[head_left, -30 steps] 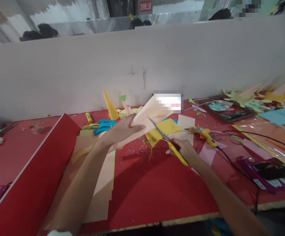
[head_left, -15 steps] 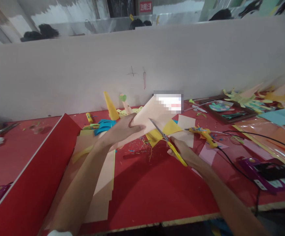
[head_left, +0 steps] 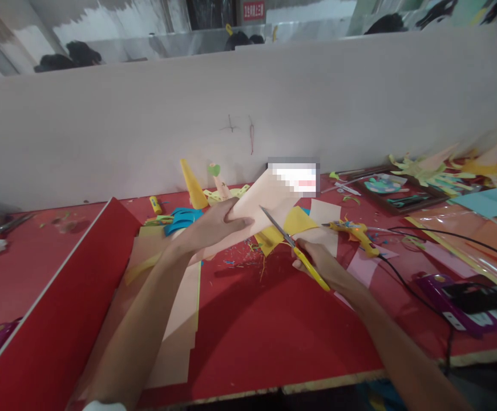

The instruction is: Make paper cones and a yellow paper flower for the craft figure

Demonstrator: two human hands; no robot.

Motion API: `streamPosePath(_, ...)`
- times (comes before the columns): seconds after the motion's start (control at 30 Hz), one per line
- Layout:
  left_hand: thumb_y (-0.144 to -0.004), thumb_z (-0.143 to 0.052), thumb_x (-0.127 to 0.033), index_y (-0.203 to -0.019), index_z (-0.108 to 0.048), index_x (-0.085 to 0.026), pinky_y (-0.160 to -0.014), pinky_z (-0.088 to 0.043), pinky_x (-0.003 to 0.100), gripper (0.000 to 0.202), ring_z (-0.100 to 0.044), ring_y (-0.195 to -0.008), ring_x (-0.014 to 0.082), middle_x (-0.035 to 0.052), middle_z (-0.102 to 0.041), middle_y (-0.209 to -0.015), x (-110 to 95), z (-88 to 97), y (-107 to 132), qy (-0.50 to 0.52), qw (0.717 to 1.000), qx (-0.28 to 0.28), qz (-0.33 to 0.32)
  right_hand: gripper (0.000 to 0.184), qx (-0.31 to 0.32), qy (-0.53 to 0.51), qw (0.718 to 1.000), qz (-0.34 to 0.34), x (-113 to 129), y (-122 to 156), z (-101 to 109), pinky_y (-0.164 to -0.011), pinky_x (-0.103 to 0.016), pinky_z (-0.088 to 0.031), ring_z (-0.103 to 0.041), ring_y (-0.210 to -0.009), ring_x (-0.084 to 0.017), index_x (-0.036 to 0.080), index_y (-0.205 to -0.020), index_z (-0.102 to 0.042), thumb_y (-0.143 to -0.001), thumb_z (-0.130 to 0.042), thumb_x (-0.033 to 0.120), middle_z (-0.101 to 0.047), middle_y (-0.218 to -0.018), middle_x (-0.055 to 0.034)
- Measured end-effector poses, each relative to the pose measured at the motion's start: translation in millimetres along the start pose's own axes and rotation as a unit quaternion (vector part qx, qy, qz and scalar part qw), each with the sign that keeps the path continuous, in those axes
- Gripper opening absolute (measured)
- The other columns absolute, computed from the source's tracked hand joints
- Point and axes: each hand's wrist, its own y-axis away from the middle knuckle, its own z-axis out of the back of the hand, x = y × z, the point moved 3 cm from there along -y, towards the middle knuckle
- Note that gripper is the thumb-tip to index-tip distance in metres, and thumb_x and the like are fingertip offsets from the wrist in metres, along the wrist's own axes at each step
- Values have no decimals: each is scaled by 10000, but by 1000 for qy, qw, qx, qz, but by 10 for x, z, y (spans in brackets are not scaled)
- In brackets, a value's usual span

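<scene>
Red tabletop [head_left: 274,331] opens toward its front edge [head_left: 329,382]; left hand [head_left: 216,225] pinches peach paper [head_left: 269,197]; right hand [head_left: 324,261] grips scissors [head_left: 290,240].

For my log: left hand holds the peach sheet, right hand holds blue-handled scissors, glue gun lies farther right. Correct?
In the head view, the scissors in the right hand have yellow handles, not blue. The left hand holds the peach sheet; the glue gun lies farther right.

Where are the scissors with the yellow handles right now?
In the head view, the yellow-handled scissors are in the right hand, just right of centre and left of the yellow glue gun, their blades overlapping the peach paper.
</scene>
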Motion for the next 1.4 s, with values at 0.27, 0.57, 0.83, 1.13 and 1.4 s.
streamPosePath(0.27, -981, -515, -564, -1093, -641, -176, -761, -499, 343, 422, -609, -934, 234, 95, -672, -1026, -62, -22, -22, -5, 998, 7, -60, 299, 34, -46, 998, -8, 7, 47, -23, -565, -274, -373, -469, -620, -152, 242, -973, -530, -893, -638, 509, -544, -734, 26)
streamPosePath(0.57, -955, -564, -531, -1075, -623, -191, -719, -474, 344, 366, -587, -852, 226, 63, -623, -904, -36, -25, -41, -50, 996, -20, -65, 314, 33, -18, 999, -4, 61, 6, 9, -585, -278, -344, -447, -649, -157, 229, -890, -500, -843, -629, 511, -517, -731, 20)
streamPosePath(0.83, -953, -551, -536, -1027, -605, -201, -685, -443, 346, 347, -561, -802, 221, 50, -586, -841, -76, -14, -4, -85, 993, -48, -70, 367, 16, -27, 999, -13, -2, -1, -18, -580, -279, -365, -471, -637, -161, 225, -892, -535, -874, -623, 581, -540, -733, 14)
streamPosePath(1.13, -982, -533, -540, -842, -484, -218, -604, -314, 314, 354, -438, -671, 156, -3, -472, -748, -14, -26, -49, -105, 990, -64, -70, 343, 31, -65, 997, -7, -14, 45, -31, -572, -280, -414, -492, -650, -164, 238, -1001, -570, -913, -615, 566, -581, -784, -5)
streamPosePath(1.4, -988, -520, -535, -803, -477, -215, -603, -280, 314, 372, -413, -649, 147, -4, -456, -717, -100, -45, -19, -113, 988, -83, -67, 355, 14, -24, 1000, -1, -40, 5, -42, -568, -267, -369, -475, -641, -153, 220, -921, -547, -887, -642, 559, -570, -772, 6)
